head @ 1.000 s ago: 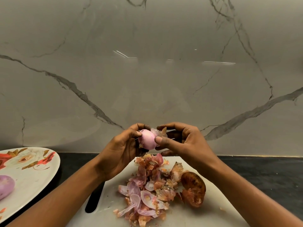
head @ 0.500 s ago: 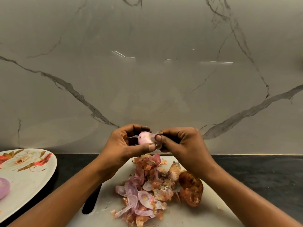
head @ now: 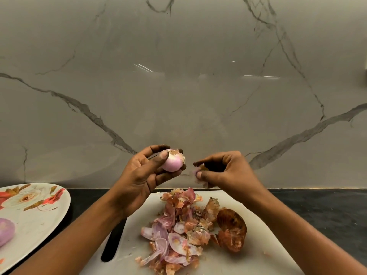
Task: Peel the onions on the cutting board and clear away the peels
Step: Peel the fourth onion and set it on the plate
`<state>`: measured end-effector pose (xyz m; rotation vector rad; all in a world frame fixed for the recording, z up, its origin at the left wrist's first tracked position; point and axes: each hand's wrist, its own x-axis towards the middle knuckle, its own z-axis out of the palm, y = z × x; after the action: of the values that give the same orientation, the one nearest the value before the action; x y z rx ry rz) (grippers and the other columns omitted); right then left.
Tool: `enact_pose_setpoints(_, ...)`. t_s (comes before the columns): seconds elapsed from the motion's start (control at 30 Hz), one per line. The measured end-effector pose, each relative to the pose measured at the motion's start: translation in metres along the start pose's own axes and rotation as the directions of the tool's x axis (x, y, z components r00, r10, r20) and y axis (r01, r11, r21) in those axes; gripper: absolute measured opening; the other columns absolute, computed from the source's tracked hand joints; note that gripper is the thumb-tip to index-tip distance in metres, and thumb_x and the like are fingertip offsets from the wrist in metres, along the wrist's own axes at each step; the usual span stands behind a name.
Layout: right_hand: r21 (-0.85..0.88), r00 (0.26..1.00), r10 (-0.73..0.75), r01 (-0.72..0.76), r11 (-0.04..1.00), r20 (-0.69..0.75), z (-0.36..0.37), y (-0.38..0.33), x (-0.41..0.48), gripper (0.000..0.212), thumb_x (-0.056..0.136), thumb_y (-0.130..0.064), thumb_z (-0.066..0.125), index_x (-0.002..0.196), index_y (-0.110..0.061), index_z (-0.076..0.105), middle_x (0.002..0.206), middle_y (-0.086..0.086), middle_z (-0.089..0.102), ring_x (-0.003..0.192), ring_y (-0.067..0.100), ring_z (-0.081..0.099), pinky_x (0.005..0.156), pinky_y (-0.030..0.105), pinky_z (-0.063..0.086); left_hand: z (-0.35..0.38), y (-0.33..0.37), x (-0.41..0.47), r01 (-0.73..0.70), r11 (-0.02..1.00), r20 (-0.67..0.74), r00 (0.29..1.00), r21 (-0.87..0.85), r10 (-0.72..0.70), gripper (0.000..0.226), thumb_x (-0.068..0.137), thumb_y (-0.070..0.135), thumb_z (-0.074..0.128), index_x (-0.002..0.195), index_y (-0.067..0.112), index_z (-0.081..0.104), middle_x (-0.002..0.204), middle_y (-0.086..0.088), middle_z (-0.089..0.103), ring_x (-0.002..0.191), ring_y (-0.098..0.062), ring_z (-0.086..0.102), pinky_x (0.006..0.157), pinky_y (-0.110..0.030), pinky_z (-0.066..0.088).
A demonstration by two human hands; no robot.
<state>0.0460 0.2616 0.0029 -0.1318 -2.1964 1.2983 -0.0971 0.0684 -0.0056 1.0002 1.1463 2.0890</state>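
Below both grips, the cutting board (head: 248, 261) carries a heap of peels (head: 178, 231). One unpeeled brown onion (head: 231, 233) lies against the heap, beneath the right grip (head: 228, 171). The left grip (head: 143, 175) clasps a small onion (head: 172, 160), nearly bare, with dry skin at one end. The right grip pinches a torn peel strip (head: 199, 178), just apart from that onion. Step judged: stripping this onion. Next move calls for dropping the strip onto the heap, then picking off the remnant.

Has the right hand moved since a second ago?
Yes: right hand shifted slightly right off the onion, judged against the cutting board, pinching a peel.
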Motion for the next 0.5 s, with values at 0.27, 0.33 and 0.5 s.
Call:
enact_pose_setpoints(0.27, -0.125, 0.983, -0.182, 0.182, 0.975, 0.008, 0.005, -0.001, -0.004, 0.041, 0.084, -0.025, 0.089, 0.123, -0.019, 0.077, 0.109, -0.011, 0.079, 0.099, 0.002, 0.076, 0.084, 0.025, 0.064, 0.005, -0.007, -0.001, 0.064, 0.997, -0.033, 0.998, 0.051, -0.062, 0.044, 0.093, 0.023, 0.063, 0.132, 0.003, 0.063, 0.126, -0.022, 0.072, 0.112, -0.041, 0.073, 0.084, -0.036, 0.066)
enact_pose_setpoints(0.33, -0.148, 0.969, -0.245, 0.244, 0.958, 0.011, 0.009, -0.001, -0.007, 0.043, 0.084, -0.023, 0.088, 0.125, -0.02, 0.076, 0.109, -0.013, 0.079, 0.099, -0.001, 0.075, 0.083, 0.022, 0.063, 0.006, -0.008, 0.0, 0.069, 0.995, -0.025, 0.997, 0.066, -0.067, 0.044, 0.093, 0.024, 0.064, 0.132, 0.004, 0.063, 0.126, -0.021, 0.073, 0.113, -0.039, 0.073, 0.086, -0.037, 0.066)
enact_pose_setpoints(0.5, -0.139, 0.962, -0.274, 0.269, 0.953, -0.019, 0.008, 0.001, -0.006, 0.028, 0.087, -0.016, 0.084, 0.115, -0.017, 0.082, 0.104, -0.008, 0.082, 0.093, 0.002, 0.078, 0.082, 0.025, 0.064, 0.004, -0.005, 0.0, 0.073, 0.995, -0.002, 0.997, 0.064, -0.073, 0.044, 0.094, 0.022, 0.063, 0.134, 0.004, 0.062, 0.128, -0.021, 0.072, 0.113, -0.043, 0.072, 0.088, -0.04, 0.065)
